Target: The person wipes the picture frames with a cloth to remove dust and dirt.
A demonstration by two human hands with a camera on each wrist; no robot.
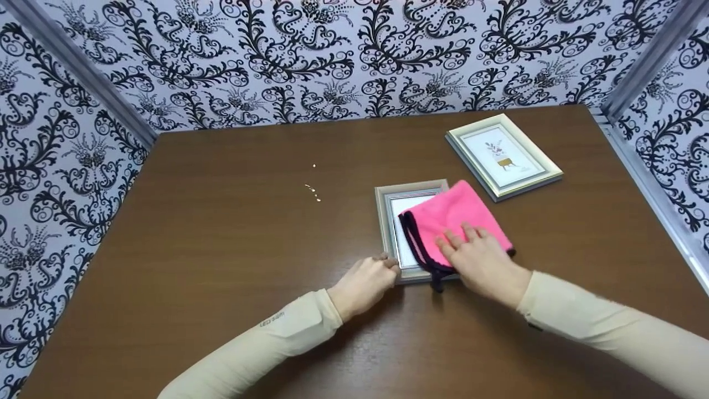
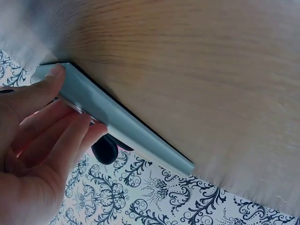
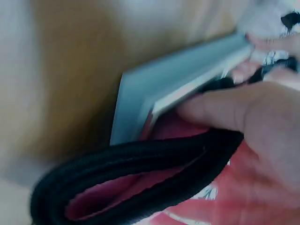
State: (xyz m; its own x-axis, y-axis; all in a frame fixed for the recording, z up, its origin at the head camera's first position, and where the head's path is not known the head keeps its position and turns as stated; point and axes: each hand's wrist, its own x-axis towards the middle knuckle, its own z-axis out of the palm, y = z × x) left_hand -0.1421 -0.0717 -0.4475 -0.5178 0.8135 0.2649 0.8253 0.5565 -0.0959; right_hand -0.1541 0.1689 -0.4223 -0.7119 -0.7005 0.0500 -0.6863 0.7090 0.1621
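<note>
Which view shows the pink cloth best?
The head view, where most of the pink cloth shows. The right wrist view has its dark edging and some pink close but blurred; the left wrist view, mainly a dark loop and slivers of pink.

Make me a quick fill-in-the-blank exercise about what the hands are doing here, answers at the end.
1. The right hand presses a ____ cloth onto a picture frame.
2. The left hand grips that same ____ near a corner.
3. In the head view, the other frame lies to the ____ of the small pale bits.
4. In all, ____ frames are on the table.

Missing words: pink; frame; right; two.
</note>
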